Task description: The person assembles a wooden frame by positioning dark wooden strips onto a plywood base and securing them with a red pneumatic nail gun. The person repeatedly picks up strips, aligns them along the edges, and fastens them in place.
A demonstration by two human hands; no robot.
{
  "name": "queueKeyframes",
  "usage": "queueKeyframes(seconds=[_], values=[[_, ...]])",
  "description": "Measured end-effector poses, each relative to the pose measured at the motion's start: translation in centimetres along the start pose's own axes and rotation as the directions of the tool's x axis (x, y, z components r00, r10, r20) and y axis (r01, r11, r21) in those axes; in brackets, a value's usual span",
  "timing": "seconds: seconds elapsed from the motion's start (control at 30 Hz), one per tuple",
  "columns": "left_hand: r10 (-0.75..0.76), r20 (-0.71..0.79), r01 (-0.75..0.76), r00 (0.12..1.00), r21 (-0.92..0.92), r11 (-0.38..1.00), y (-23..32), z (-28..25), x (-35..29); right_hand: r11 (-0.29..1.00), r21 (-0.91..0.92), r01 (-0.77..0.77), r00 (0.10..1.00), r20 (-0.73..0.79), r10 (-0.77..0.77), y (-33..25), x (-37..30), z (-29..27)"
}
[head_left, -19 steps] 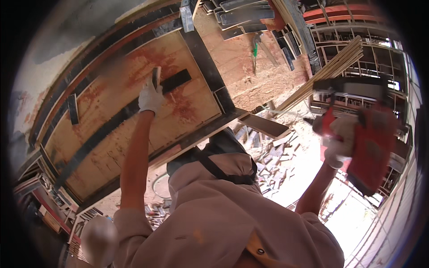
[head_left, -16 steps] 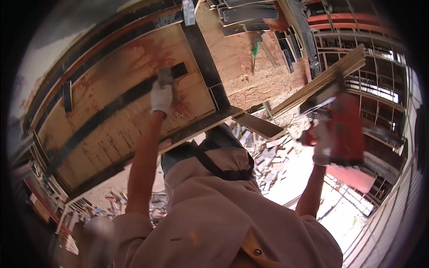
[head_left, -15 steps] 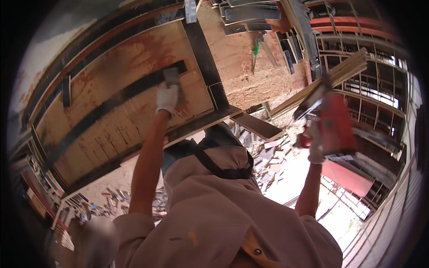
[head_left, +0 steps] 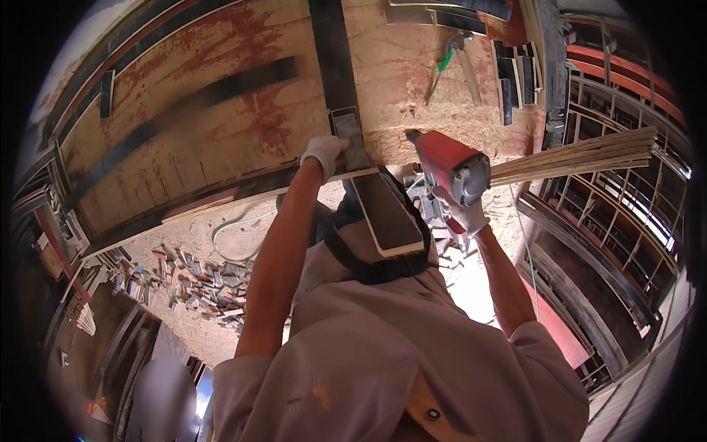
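Observation:
My left hand (head_left: 324,153), in a white glove, is closed on the edge of a short dark wood block (head_left: 351,140). That block lies over the near end of a black strip (head_left: 328,51) on the large plywood panel (head_left: 199,88). With my gloved right hand (head_left: 465,215) I grip a red and grey nail gun (head_left: 451,163) by its handle. Its nose points left and away, to the right of the block and apart from it. A longer dark plank (head_left: 387,214) juts from the panel's near edge toward my waist.
A hammer (head_left: 465,70) and a green-handled tool (head_left: 442,68) lie on the worktop at the far right, near several dark offcuts (head_left: 526,77). Stacked long boards (head_left: 582,158) stick out to the right. Wood scraps (head_left: 206,283) litter the ground at left.
My left hand has moved right with the block, from the panel's middle to the black strip. The nail gun has come in leftward from the right, and the view has shifted.

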State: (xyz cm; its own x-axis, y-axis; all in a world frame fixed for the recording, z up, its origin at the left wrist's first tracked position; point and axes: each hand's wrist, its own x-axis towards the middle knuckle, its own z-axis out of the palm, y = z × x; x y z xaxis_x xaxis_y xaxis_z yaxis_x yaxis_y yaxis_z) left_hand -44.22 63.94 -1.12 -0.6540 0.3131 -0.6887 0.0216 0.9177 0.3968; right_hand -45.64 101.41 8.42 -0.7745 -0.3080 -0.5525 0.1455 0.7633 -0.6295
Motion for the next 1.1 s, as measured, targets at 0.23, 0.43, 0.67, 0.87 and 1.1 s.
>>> queueKeyframes(seconds=[0.23, 0.43, 0.67, 0.87, 1.1], values=[[-0.11, -0.183, 0.111, 0.977, -0.004, 0.994, 0.6, 3.1, 1.5, 0.913, 0.386, -0.132, 0.949, 0.314, 0.005, -6.4, 8.1, -2.0], [-0.525, -0.106, 0.342, 0.845, -0.647, 0.681, 1.5, 4.3, 2.9, 0.859, 0.29, -0.421, 0.781, 0.598, 0.181, -12.5, 14.9, -0.7], [-0.71, 0.057, 0.398, 0.702, -0.858, 0.324, 3.6, 0.8, 1.0, 0.93, 0.014, -0.366, 0.766, 0.572, 0.293, -16.2, 18.5, 0.6], [-0.693, 0.061, 0.41, 0.719, -0.841, 0.352, 3.1, 1.8, 1.5, 0.976, -0.055, -0.21, 0.744, 0.639, 0.196, -17.9, 20.0, 0.1], [-0.724, 0.114, 0.444, 0.68, -0.85, 0.284, 3.7, 1.0, 1.3, 0.953, -0.184, -0.242, 0.654, 0.694, 0.3, -18.3, 20.8, -0.7]])
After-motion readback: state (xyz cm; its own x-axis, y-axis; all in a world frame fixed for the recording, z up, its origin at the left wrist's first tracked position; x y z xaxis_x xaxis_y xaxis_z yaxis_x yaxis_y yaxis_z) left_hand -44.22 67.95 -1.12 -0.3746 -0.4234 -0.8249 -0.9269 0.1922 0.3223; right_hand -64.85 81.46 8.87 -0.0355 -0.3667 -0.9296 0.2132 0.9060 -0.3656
